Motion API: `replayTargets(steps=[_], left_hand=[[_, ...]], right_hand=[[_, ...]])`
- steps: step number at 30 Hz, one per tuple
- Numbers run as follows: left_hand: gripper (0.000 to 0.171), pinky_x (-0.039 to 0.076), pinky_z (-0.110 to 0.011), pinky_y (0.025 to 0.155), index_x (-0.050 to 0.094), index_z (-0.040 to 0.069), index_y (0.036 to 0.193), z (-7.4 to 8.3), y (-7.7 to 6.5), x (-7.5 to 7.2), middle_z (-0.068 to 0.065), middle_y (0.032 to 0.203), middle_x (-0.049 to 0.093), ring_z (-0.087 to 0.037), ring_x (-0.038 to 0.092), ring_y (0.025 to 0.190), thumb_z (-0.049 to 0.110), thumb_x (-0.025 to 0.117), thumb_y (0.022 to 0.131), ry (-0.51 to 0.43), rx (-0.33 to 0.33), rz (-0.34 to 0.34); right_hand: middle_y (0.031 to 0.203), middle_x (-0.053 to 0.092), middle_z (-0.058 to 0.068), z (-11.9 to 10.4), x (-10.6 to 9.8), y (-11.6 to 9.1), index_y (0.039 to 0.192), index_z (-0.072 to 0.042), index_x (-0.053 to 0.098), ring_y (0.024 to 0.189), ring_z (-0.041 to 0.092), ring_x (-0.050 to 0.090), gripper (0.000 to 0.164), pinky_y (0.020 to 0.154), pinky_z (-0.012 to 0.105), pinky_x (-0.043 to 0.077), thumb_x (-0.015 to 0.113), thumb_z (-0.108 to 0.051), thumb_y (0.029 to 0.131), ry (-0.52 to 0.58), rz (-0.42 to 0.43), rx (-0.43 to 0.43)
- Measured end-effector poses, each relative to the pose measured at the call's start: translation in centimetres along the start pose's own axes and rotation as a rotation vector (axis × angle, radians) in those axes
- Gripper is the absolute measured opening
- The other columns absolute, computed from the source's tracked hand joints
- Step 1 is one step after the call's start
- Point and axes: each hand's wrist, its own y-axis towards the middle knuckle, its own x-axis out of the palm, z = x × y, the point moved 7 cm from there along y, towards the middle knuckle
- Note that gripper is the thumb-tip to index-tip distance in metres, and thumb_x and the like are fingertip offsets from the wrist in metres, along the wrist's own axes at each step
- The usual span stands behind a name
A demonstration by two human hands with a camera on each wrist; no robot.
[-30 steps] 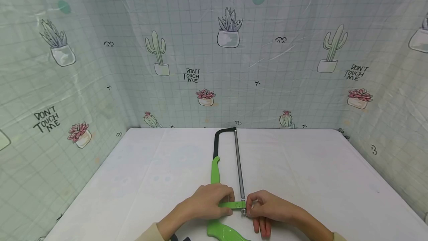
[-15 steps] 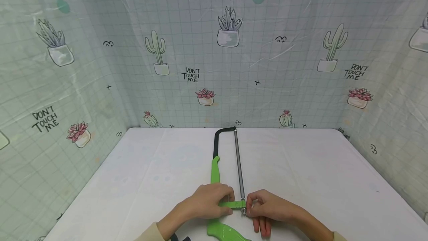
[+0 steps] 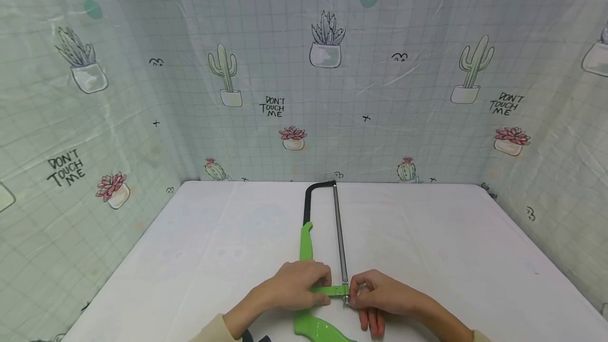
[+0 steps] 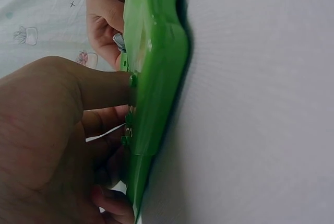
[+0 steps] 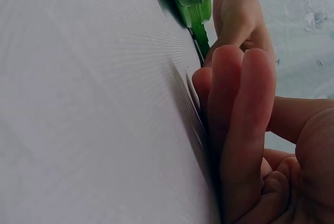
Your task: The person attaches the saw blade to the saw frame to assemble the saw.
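Observation:
A hacksaw with a green handle and black front frame (image 3: 306,210) lies flat on the white table, its grey blade (image 3: 340,236) running along the right side. My left hand (image 3: 295,285) grips the green frame around the short crosspiece (image 3: 334,291) at the blade's near end. Just below that crosspiece, my right hand (image 3: 382,295) pinches the small metal tension nut (image 3: 347,300) with thumb and forefinger. In the left wrist view a grey metal wing (image 4: 119,41) shows between the right fingers. The right hand's other fingers (image 5: 250,109) extend beside the table surface. The handle's lower end is cut off.
The white-covered table (image 3: 451,241) reaches back to a patterned cloth wall (image 3: 361,83), with more cloth at both sides. Small dark objects (image 3: 264,339) peek in at the bottom edge near the left forearm, too cropped to identify.
The head view shifts very slightly. Both hands and the hacksaw look the same, with no clear turn of the nut visible.

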Motion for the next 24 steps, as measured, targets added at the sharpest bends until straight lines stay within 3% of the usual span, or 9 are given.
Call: replayTargets(steps=[16,21,24], left_hand=[[0.016,0.04,-0.021,0.064,0.064,0.033,0.095,-0.29,0.06,0.11,0.02,0.082,0.053,0.002,0.049,0.076,0.042,0.075,0.09,-0.018,0.01,-0.014],[0.016,0.04,-0.021,0.064,0.063,0.033,0.095,-0.22,0.06,0.03,0.02,0.082,0.052,0.002,0.048,0.076,0.042,0.075,0.09,-0.01,0.012,-0.012],[0.016,0.04,-0.021,0.063,0.063,0.032,0.095,-0.13,0.09,-0.04,0.02,0.082,0.052,0.002,0.048,0.075,0.042,0.075,0.089,-0.01,0.016,-0.009]], right_hand=[[0.069,0.071,0.001,-0.05,-0.09,0.01,0.102,-0.001,0.059,0.047,0.002,0.063,0.011,0.047,0.02,0.052,0.058,-0.012,0.102,-0.001,0.013,0.02],[0.072,0.071,0.022,0.05,-0.23,0.09,0.102,0.001,0.06,0.047,0.004,0.064,0.012,0.047,0.022,0.052,0.058,-0.012,0.101,0.0,0.021,0.012],[0.072,0.072,0.021,0.01,-0.25,0.06,0.102,0.001,0.06,0.047,0.004,0.064,0.013,0.047,0.022,0.052,0.058,-0.012,0.102,0.002,0.019,0.01]])
